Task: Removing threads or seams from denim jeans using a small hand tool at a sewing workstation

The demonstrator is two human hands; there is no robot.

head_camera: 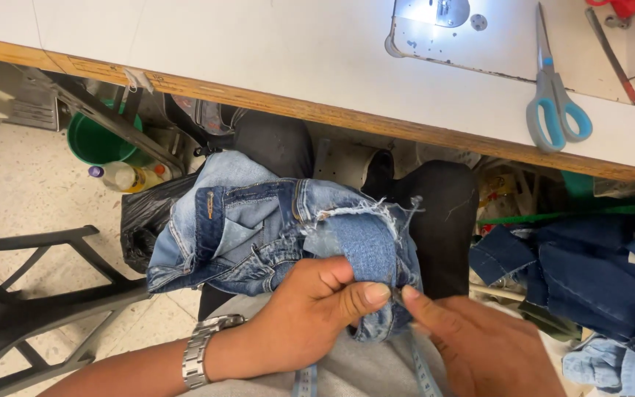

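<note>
The denim garment (259, 228) was bunched up on the person's lap, just below the table (259, 44) edge. It was mid-blue, faded in patches, with a darker waistband bit showing orange stitching and a pretty ragged, frayed white edge along the top fold.

The left hand (310, 309), with a metal wristwatch (203, 351) on it, had its fingers (365, 294) closed tight around a fold of the denim, thumb pressed down on the cloth. The right hand (479, 345) came in from the lower right with its fingers pinched together right at that same fold, touching the fabric next to the left thumb; whether it held something tiny there was too blurry to tell. A measuring tape (424, 371) hung down between the hands.

Up on the white table lay blue-handled scissors (553, 95) beside the lit sewing machine base (464, 29). More denim pieces (589, 272) were piled on the right, and on the speckled floor (16, 191) stood a green bucket (97, 140) and a black chair (31, 309).
</note>
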